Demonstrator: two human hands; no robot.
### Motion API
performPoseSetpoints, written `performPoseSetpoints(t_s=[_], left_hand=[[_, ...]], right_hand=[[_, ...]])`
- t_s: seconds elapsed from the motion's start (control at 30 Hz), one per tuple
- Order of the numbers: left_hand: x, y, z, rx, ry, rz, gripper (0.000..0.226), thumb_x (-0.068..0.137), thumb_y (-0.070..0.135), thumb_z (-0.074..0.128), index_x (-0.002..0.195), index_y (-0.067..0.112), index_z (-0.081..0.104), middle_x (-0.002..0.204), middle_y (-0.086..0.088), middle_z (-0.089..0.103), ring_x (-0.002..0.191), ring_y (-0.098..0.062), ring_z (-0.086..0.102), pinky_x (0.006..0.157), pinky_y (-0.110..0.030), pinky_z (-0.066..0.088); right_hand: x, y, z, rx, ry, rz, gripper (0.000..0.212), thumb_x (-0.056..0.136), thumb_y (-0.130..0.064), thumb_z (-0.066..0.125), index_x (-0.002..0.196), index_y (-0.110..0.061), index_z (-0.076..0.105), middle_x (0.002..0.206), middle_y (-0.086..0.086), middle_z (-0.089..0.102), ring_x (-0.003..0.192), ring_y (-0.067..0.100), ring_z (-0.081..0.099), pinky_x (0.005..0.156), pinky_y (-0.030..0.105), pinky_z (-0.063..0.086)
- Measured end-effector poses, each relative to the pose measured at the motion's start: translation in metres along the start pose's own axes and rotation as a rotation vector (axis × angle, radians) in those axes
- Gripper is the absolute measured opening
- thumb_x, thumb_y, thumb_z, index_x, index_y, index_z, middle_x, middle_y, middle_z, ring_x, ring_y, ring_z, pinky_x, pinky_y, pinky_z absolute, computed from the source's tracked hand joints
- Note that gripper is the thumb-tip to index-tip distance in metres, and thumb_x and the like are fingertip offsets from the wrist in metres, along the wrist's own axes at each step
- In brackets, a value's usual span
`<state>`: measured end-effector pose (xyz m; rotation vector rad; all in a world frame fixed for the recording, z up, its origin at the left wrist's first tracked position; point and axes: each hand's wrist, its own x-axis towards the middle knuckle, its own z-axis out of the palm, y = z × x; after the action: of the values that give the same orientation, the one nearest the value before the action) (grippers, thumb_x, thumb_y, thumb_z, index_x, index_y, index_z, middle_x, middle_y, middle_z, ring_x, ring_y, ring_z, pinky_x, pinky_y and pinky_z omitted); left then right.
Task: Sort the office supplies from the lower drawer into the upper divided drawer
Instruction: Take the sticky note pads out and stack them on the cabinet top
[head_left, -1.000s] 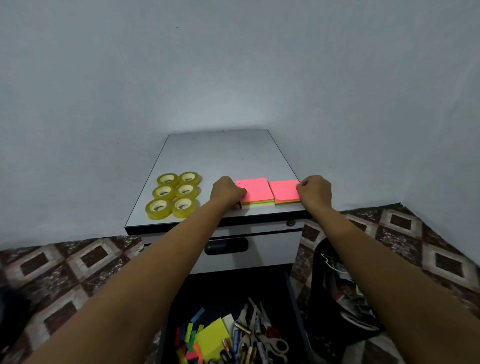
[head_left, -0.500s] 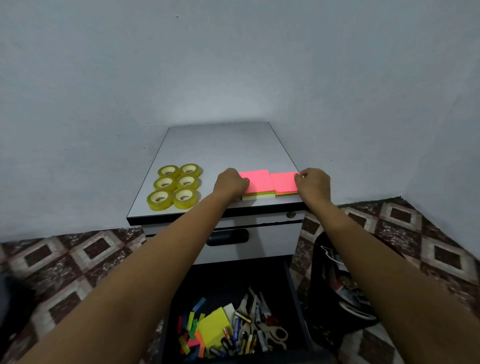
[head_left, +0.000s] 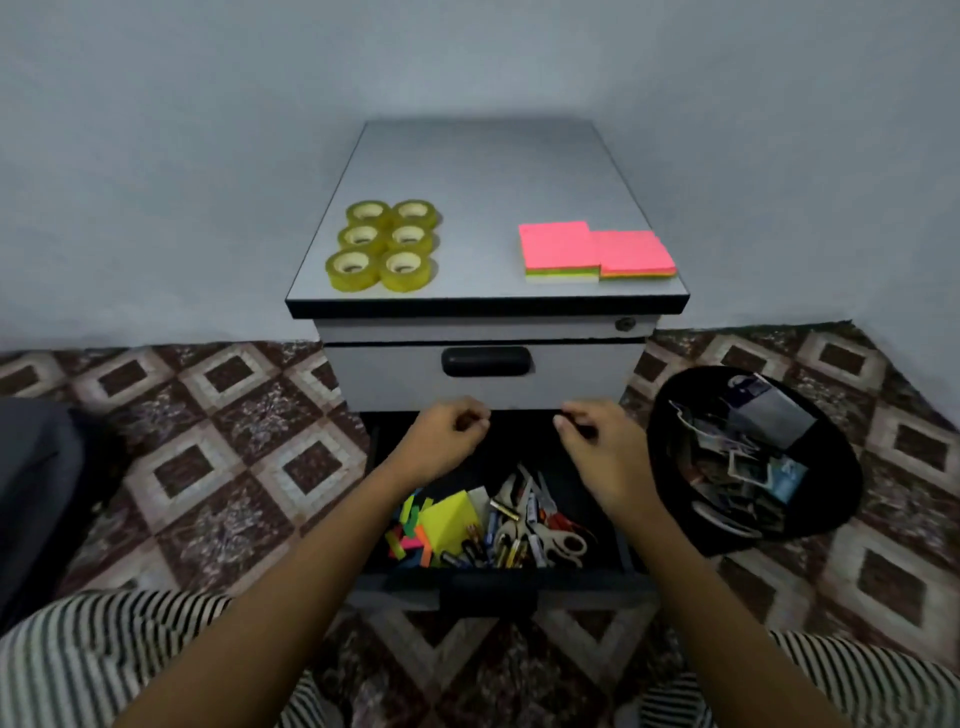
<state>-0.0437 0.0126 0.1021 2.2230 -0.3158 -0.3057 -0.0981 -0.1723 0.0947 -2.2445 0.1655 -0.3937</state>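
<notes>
The lower drawer (head_left: 626, 551) of a grey cabinet is pulled out. In it lie a yellow sticky-note pad (head_left: 451, 522), coloured page flags (head_left: 408, 538), pens and batteries (head_left: 493, 545) and scissors (head_left: 558, 540). The upper drawer (head_left: 571, 374) with a black handle (head_left: 486, 361) is closed. My left hand (head_left: 441, 441) and my right hand (head_left: 605, 447) hover over the back of the open drawer, fingers curled, holding nothing. Two pink sticky-note pads (head_left: 592, 249) and several yellow tape rolls (head_left: 384, 244) sit on the cabinet top (head_left: 483, 171).
A black bin (head_left: 675, 415) with scraps of paper stands on the patterned floor right of the cabinet. A dark object (head_left: 36, 483) lies at the left. My striped trouser legs (head_left: 104, 660) fill the lower corners. Grey walls enclose the cabinet.
Both hands have let go of the pink pads on the cabinet top and dropped to above the open lower drawer. The camera has tilted down and back.
</notes>
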Motion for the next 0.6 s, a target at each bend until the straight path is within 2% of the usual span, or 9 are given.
performPoseSetpoints(t_s=[0.03,0.1,0.2,0.37,0.5,0.6], left_hand=[[-0.003,-0.019,0.006,0.047,-0.055,-0.060,0.023,0.095,0.017,0.052,0.113,0.009,0.062,0.086,0.000,0.059,0.080,-0.013,0.057,0.061,-0.017,0.041],[-0.005,-0.049,0.016,0.106,-0.133,-0.155,0.026,0.095,0.018,0.053,0.116,0.007,0.062,0.093,-0.007,0.064,0.086,-0.017,0.060,0.058,-0.014,0.040],[-0.004,-0.085,0.029,0.190,-0.201,-0.249,0.029,0.094,0.017,0.053,0.119,0.004,0.061,0.118,-0.014,0.063,0.110,-0.025,0.058,0.079,-0.020,0.039],[0.003,-0.122,0.044,0.308,-0.323,-0.306,0.037,0.096,0.013,0.046,0.131,0.003,0.052,0.136,-0.017,0.051,0.124,-0.029,0.048,0.095,-0.027,0.039],[0.015,-0.137,0.053,0.334,-0.313,-0.304,0.043,0.092,0.003,0.042,0.135,0.004,0.047,0.138,-0.020,0.047,0.125,-0.031,0.046,0.096,-0.029,0.038],[0.023,-0.141,0.059,0.341,-0.316,-0.291,0.051,0.090,-0.002,0.039,0.140,0.007,0.041,0.138,-0.022,0.046,0.123,-0.034,0.046,0.092,-0.028,0.038]], right_hand=[[-0.009,0.006,0.016,-0.027,-0.097,0.038,0.025,0.090,-0.017,0.062,0.111,-0.004,0.067,0.109,0.010,0.062,0.100,0.020,0.061,0.080,0.009,0.035],[-0.020,0.020,0.042,-0.074,-0.266,0.103,0.027,0.090,-0.019,0.062,0.113,-0.006,0.067,0.110,0.010,0.062,0.100,0.021,0.062,0.080,0.009,0.036],[-0.026,0.040,0.079,-0.126,-0.436,0.182,0.026,0.090,-0.018,0.061,0.111,-0.006,0.069,0.110,0.013,0.065,0.102,0.024,0.063,0.087,0.024,0.044],[-0.021,0.059,0.118,-0.304,-0.618,0.124,0.022,0.092,-0.014,0.052,0.101,-0.006,0.071,0.101,0.014,0.069,0.097,0.026,0.062,0.083,0.030,0.042],[-0.006,0.062,0.142,-0.444,-0.704,0.056,0.036,0.094,-0.015,0.048,0.129,-0.010,0.057,0.130,0.012,0.056,0.120,0.027,0.052,0.094,0.032,0.042],[0.004,0.067,0.155,-0.552,-0.777,0.048,0.045,0.095,-0.012,0.044,0.140,-0.015,0.042,0.141,0.010,0.046,0.127,0.027,0.044,0.097,0.035,0.041]])
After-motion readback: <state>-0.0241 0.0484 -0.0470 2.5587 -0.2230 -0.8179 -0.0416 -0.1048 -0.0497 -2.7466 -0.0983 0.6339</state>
